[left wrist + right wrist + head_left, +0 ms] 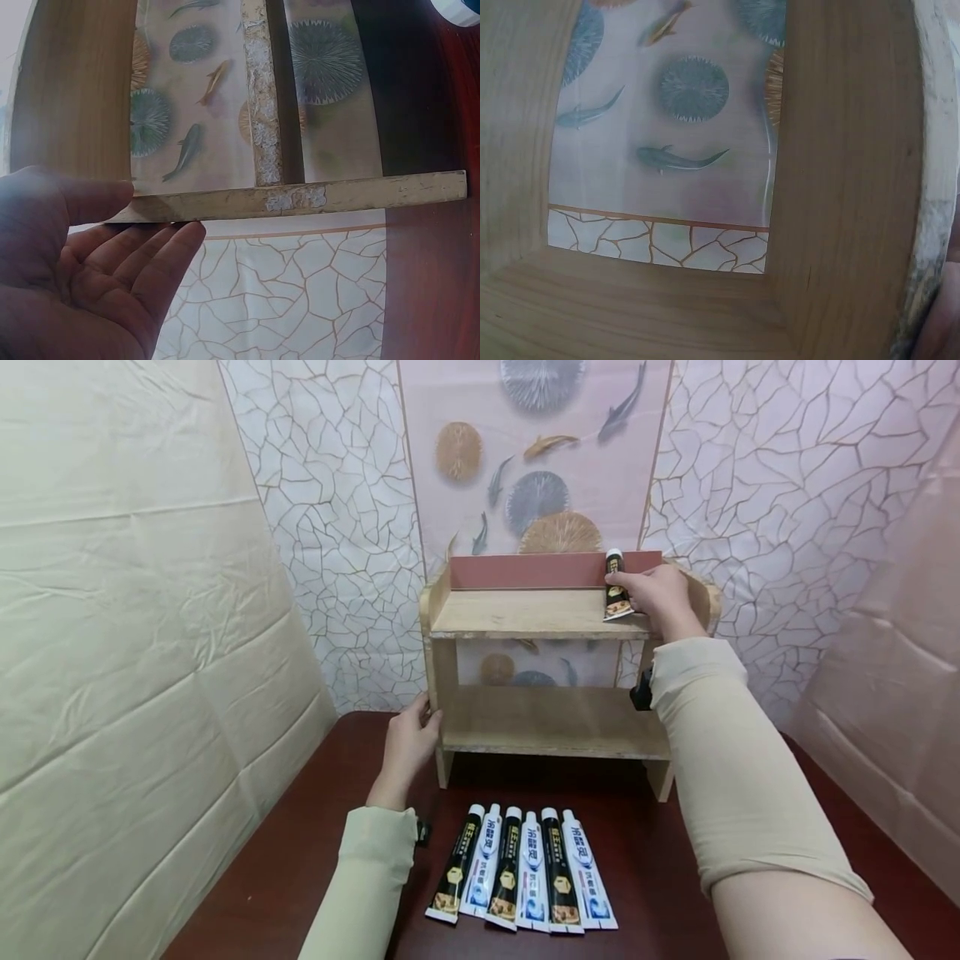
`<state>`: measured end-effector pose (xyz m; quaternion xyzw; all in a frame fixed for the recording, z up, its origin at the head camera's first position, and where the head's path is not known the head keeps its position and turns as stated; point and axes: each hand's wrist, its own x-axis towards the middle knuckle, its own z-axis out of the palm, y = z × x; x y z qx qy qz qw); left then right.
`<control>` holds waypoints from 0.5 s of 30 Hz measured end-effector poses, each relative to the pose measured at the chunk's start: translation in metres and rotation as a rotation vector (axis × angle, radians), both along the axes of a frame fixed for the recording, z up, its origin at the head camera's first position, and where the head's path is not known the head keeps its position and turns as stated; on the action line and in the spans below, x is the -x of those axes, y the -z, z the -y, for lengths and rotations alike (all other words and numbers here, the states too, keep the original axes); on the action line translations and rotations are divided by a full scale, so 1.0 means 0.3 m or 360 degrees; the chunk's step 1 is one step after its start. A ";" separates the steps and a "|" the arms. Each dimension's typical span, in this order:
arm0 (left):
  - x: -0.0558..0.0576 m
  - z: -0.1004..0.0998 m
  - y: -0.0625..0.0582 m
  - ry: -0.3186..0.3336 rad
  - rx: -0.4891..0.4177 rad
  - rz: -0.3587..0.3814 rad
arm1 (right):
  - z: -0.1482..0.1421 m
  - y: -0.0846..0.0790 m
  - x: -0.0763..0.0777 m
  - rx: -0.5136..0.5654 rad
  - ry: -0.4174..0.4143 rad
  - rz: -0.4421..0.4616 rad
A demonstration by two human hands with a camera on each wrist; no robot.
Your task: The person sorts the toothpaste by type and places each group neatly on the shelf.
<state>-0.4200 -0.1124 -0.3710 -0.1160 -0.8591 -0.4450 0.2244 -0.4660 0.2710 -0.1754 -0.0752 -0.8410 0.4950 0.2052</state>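
Observation:
My right hand [663,597] pinches a black toothpaste tube [617,602] at the right end of the top board of a small wooden shelf [525,612]. The tube stands nearly upright, white cap up, in front of the reddish back strip. In the right wrist view the shelf's boards [855,150] fill much of the picture; the tube is out of sight there. At the shelf's left side panel, my left hand [410,739] grips the edge, thumb on one face and fingers on the other, as the left wrist view shows with the panel edge [337,193].
On the dark red table [300,835], in front of the shelf, three black tubes [507,868] and three white tubes [533,872] lie side by side, alternating, caps toward the shelf. Behind stands a patterned cloth wall [345,527]; pale fabric [150,610] hangs at both sides.

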 end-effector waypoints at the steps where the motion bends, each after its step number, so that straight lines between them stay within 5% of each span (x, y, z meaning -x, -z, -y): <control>1: -0.001 0.000 -0.001 -0.0001 0.0002 0.0005 | -0.001 0.001 0.000 -0.0037 0.0014 -0.0004; 15: -0.007 -0.008 -0.024 -0.0008 0.0037 0.0100 | 0.021 0.012 -0.019 -0.0296 0.0056 0.0003</control>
